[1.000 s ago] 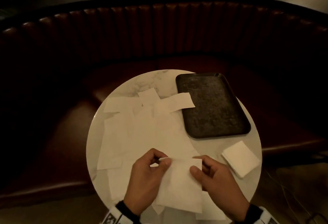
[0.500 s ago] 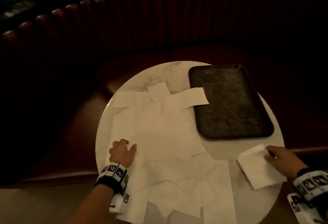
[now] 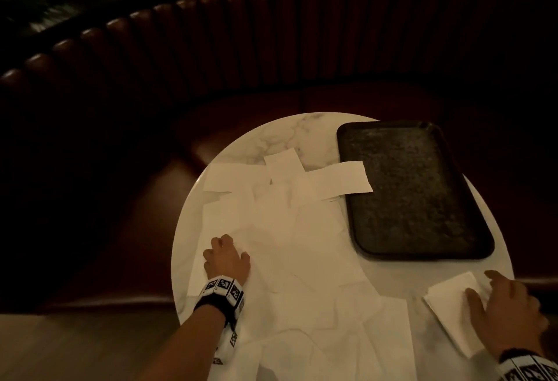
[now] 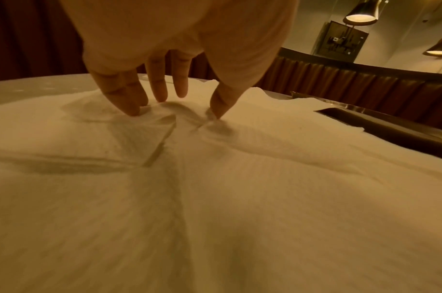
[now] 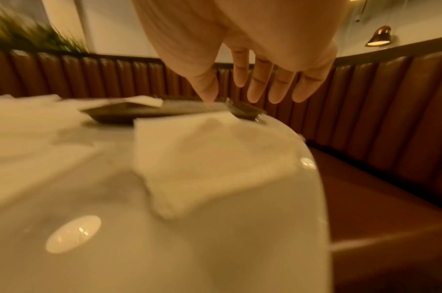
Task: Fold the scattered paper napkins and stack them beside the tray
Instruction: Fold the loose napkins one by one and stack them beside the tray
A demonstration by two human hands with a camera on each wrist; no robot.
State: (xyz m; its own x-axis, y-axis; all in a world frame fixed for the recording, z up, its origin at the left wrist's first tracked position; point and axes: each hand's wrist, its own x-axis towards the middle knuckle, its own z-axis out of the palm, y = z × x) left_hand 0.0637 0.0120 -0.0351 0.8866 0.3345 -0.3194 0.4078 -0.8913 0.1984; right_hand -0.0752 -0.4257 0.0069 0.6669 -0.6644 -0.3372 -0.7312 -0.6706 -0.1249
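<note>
Several unfolded white napkins lie overlapping across the left and middle of the round marble table. My left hand rests on the left ones. In the left wrist view its fingertips and thumb press the top napkin, raising a small wrinkle between them. A stack of folded napkins sits at the table's near right edge, just in front of the dark empty tray. My right hand hangs over the stack, fingers straight, thumb down at its far edge.
The tray fills the table's right rear; one napkin corner overlaps its left rim. A curved brown leather bench wraps the table at the back and sides. The table edge drops off right beside the stack. Wall lamps glow behind.
A second ago both hands held one folded napkin in front of me. It now lies on the stack under the right hand; the left hand has gone to the scattered napkins.
</note>
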